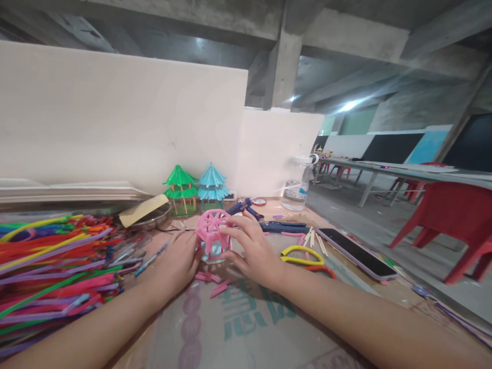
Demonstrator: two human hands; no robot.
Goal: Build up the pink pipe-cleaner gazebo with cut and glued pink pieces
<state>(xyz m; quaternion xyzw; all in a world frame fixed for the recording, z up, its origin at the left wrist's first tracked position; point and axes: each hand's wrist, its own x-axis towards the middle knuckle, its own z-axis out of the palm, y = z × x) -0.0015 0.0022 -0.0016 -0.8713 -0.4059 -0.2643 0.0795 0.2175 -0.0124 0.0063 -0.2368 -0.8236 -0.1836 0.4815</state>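
Observation:
A small pink pavilion model [210, 234] made of straw pieces stands on the cardboard-covered table [246, 328]. My left hand [179, 258] cups its left side and base. My right hand [253, 251] holds its right side, fingers touching the pink spoked roof. Loose pink straw pieces [215, 284] lie just in front of the model. Behind it stand a finished green pavilion [180, 188] and a blue pavilion [211, 187].
A big heap of coloured straws [54, 266] fills the left. A blue glue gun [246, 207], scissors with yellow handles [300, 254], a phone [355, 252] and a water bottle [298, 184] lie to the right. Red chairs [453, 225] stand beyond the table edge.

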